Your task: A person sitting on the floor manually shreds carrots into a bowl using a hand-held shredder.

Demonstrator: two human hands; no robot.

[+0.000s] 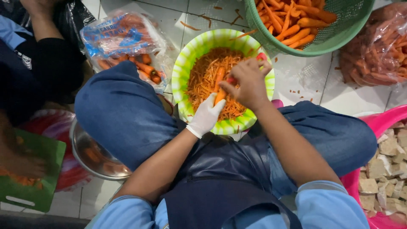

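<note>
My left hand, in a white glove, grips the lower end of a carrot held over a green and white striped bowl. My right hand is bare and closed on a red-handled peeler pressed against the carrot's upper part. The bowl is heaped with thin orange carrot shreds. It rests on the white tiled floor between my knees, which are in blue jeans.
A green basket of peeled carrots stands at the top right beside a plastic bag of carrots. Another carrot bag lies top left. A pink tub holds pale cubes. A steel bowl, a green cutting board and another person are at left.
</note>
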